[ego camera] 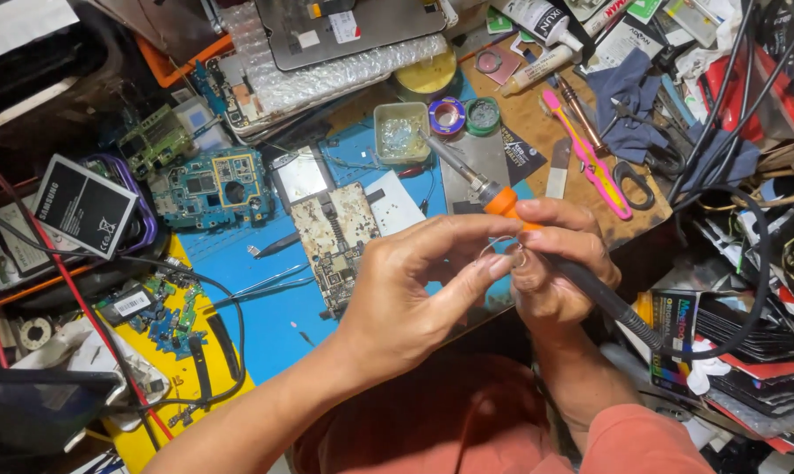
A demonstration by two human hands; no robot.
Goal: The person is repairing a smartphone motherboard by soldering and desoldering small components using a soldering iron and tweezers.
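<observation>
The worktop (265, 325) is covered by a blue mat, and everything here is placed from the soldering iron (493, 197), which lies aslant at the middle with its metal tip pointing up and left and its black cord running down to the right. The right hand (559, 263) is clenched around the iron's dark grip just below the orange collar. The left hand (414, 294) comes in from the lower left of the iron, and its thumb and forefinger pinch a thin silvery wire (495, 247) right against the right hand's fingers. A bare phone circuit board (337, 241) lies left of the iron on the mat. A small tray of clear bits (401, 132) sits just beside the iron's tip. Pink tweezers (590, 158) lie to the iron's upper right.
</observation>
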